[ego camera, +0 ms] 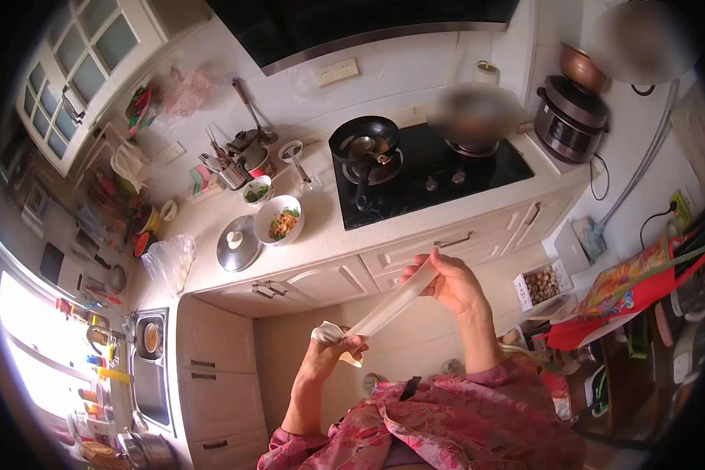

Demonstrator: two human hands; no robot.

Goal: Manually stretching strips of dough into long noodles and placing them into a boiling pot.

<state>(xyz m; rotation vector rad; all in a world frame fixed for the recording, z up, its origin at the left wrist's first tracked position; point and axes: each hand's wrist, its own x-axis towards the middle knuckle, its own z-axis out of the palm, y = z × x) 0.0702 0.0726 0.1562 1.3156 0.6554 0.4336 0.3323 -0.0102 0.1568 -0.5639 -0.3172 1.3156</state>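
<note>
A long, pale, slightly translucent strip of what looks like dough (389,304) is stretched on a slant between my two hands, above the kitchen floor. My left hand (332,351) grips its lower end, and white folds of the same material bulge over and below the fingers. Higher and to the right, my right hand (453,286) pinches the other end between thumb and fingers. Beyond my hands, on the counter, a white bowl (259,224) contains chopped food and greens. Beside it lies a metal pot lid (228,257) with a pale knob.
On the black gas hob (408,202) sits a dark wok (345,132) with a ladle inside; a blurred pan (476,111) is on the right burner. At left is a steel sink (151,385). A rice cooker (570,126) stands far right, above a floor-level crate (526,294).
</note>
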